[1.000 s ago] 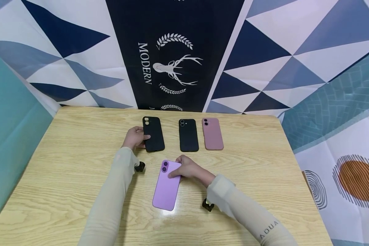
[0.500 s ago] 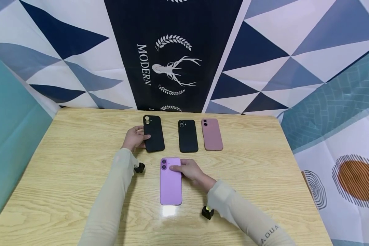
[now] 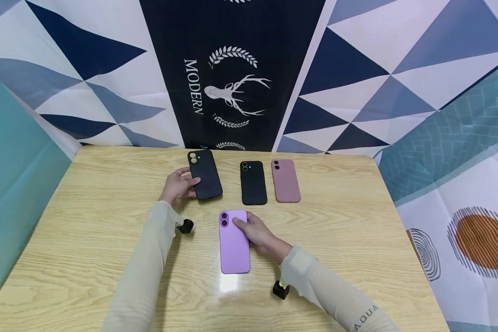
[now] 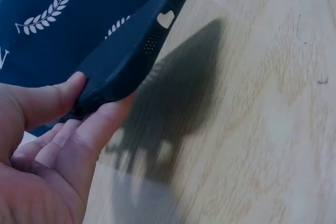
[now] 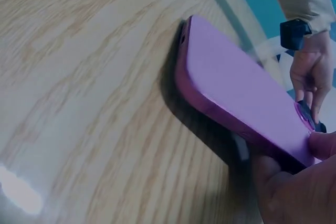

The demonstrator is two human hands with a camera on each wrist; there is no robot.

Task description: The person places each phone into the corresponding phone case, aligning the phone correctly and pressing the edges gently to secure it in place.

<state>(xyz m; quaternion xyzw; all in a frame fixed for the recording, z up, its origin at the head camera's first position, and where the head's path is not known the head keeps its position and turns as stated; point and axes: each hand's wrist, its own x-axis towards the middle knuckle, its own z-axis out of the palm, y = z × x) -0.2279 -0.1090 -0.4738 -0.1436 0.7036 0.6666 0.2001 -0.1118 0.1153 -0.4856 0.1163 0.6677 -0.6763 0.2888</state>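
Note:
My left hand pinches the left edge of a black phone case, thumb on its back and fingers beneath. Table wood shows through the case's camera holes. In the left wrist view the case hangs tilted above its shadow, with a port cutout and small speaker holes at its lower end. Nearer the front, my right hand grips a purple phone by its upper right side, thumb across the back below the two lenses. The right wrist view has the phone back up, slightly above the table, its screen hidden.
Right of the case lie a black phone-shaped piece and a pink one, backs up, side by side; whether each is cased I cannot tell. A patterned cloth hangs behind the wooden table.
My left hand has lifted the black case off the table and tilted it up and leftward. The right hand has turned the purple phone straighter and shifted it slightly right and away from me.

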